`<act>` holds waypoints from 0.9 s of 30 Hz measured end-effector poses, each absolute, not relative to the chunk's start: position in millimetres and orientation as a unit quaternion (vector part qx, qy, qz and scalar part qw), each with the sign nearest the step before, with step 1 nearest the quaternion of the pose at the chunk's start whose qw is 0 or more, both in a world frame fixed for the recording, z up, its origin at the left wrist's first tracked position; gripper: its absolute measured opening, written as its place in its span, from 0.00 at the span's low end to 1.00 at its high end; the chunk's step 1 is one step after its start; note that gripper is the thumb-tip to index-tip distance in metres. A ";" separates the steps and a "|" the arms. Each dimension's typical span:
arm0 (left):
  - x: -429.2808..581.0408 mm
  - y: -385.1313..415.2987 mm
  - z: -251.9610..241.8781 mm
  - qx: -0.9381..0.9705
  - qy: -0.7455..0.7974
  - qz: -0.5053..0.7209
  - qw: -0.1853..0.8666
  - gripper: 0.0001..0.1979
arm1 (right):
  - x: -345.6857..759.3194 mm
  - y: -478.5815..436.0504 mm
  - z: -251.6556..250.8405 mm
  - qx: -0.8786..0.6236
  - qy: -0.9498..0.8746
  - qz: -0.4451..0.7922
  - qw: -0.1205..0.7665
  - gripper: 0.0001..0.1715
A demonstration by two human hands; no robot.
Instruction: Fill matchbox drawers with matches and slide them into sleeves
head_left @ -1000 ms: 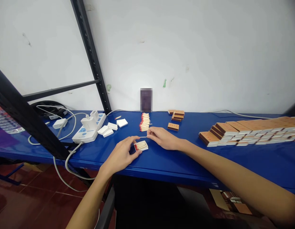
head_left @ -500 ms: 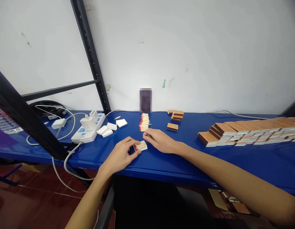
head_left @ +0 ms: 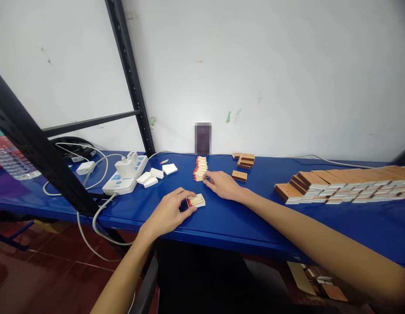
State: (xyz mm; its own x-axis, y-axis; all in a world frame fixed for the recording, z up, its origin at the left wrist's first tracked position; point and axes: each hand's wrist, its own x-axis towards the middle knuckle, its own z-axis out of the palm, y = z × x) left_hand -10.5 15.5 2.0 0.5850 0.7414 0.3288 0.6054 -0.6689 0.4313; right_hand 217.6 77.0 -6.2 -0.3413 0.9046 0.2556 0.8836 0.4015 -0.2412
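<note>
A small white matchbox tray (head_left: pixel 201 205), holding several red-tipped matches (head_left: pixel 196 200), lies on the blue table. My left hand (head_left: pixel 169 212) grips it at its left end between thumb and fingers. Farther back, a row of loose matches (head_left: pixel 200 165) is heaped with the red heads to the left. My right hand (head_left: pixel 222 184) is at the near right end of this heap, its thumb and fingertips drawn together at the match sticks. What is between those fingertips is too small to tell.
White empty trays (head_left: pixel 153 175) lie beside a power strip (head_left: pixel 122 181) with plugs and cables. Brown matchbox sleeves (head_left: pixel 239 175) sit behind my right hand. A long stack of matchboxes (head_left: pixel 320 185) fills the right side. A black shelf post (head_left: pixel 133 83) stands at the left.
My right hand has moved away from the tray, back to the near end of the match heap. My left hand still holds the tray. The view has shifted slightly.
</note>
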 end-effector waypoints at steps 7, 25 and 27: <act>-11.4 15.8 0.5 0.879 0.381 0.250 0.139 0.15 | 218.0 76.7 -9.0 -0.547 -0.820 0.019 0.168 0.07; -11.3 19.4 -4.5 0.865 0.402 0.265 0.142 0.26 | 210.4 49.4 3.8 -0.452 -0.860 0.073 0.225 0.12; -10.9 18.6 -3.3 0.867 0.399 0.264 0.140 0.24 | 219.4 60.6 0.8 -0.515 -0.825 0.029 0.232 0.11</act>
